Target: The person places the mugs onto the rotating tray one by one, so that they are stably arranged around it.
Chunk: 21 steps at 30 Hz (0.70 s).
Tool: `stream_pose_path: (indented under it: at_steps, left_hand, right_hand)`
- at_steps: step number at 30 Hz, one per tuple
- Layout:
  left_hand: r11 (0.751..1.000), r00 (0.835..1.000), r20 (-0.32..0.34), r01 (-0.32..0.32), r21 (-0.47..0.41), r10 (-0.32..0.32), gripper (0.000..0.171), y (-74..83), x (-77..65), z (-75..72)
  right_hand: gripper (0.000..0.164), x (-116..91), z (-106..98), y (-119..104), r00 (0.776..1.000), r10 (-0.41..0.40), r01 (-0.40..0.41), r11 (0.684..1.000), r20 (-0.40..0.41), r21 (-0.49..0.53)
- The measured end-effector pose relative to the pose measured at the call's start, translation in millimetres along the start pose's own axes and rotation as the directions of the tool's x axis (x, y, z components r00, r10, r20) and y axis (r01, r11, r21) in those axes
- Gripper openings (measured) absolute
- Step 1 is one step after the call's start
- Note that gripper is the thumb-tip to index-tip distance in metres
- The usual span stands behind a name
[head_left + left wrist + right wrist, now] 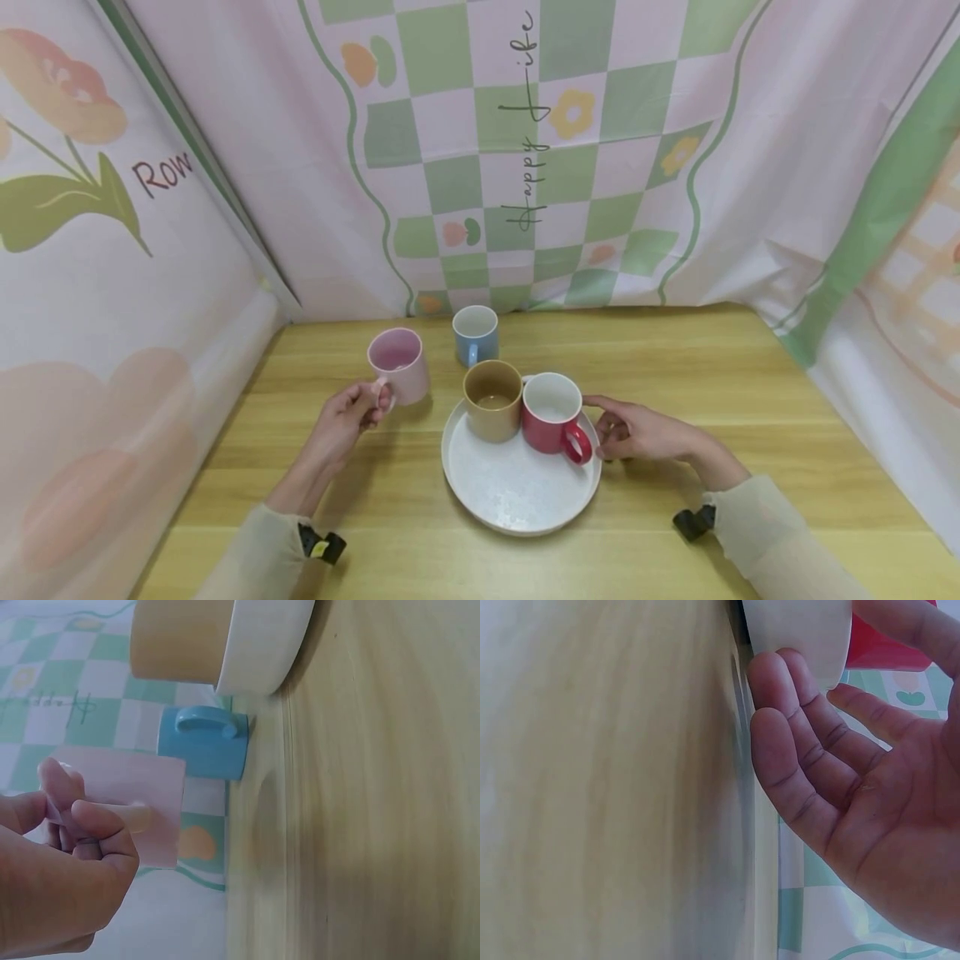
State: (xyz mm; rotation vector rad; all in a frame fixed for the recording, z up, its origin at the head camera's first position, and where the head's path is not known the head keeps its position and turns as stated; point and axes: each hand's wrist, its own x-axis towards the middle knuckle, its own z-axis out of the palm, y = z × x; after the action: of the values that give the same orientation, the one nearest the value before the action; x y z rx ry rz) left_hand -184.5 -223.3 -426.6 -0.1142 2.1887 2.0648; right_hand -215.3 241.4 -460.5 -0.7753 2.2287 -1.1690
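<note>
In the head view my left hand (347,423) pinches the handle of a pink mug (408,379). That mug is held upright above the table, left of a round white tray (517,500); the left wrist view shows the mug (142,780) raised off the wood. Two mugs stand on the tray, a tan one (495,417) and a red one (542,429) with a white inside. My right hand (637,429) is at the tray's right side, its fingertips against the rim and its fingers loosely bent. Behind the tray stands a blue mug (480,340).
The wooden table (360,517) ends at a checked cloth (510,183) hanging at the back. More printed cloth hangs at the left (135,333) and right sides. Each sleeve carries a small black camera at the wrist.
</note>
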Motion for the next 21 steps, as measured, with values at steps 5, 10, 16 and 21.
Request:
stream_pose_path:
  at_steps: [5, 10, 16, 21]
  left_hand:
    - [1.0, 1.0, 0.003, 0.003, 0.012, -0.003, 0.029, 1.0, -6.6, 2.6]
    - [1.0, 1.0, 0.018, -0.008, 0.021, 0.007, 0.028, 4.2, -14.7, 4.8]
    - [1.0, 0.999, 0.041, -0.011, 0.026, 0.01, 0.024, 9.2, -26.8, 9.4]
    - [1.0, 0.998, 0.064, -0.02, 0.013, 0.019, 0.019, 10.5, -35.1, 14.2]
  right_hand:
    - [0.081, -1, 1, 0, 1.0, 0.002, -0.002, 1.0, 0.003, 0.005]
    - [0.082, 0, 1, 2, 1.0, -0.004, 0.004, 1.0, 0.0, 0.001]
    - [0.081, 1, 0, 2, 1.0, -0.005, 0.005, 1.0, -0.003, -0.003]
    - [0.08, 1, -1, 2, 1.0, -0.017, 0.016, 1.0, -0.003, -0.016]
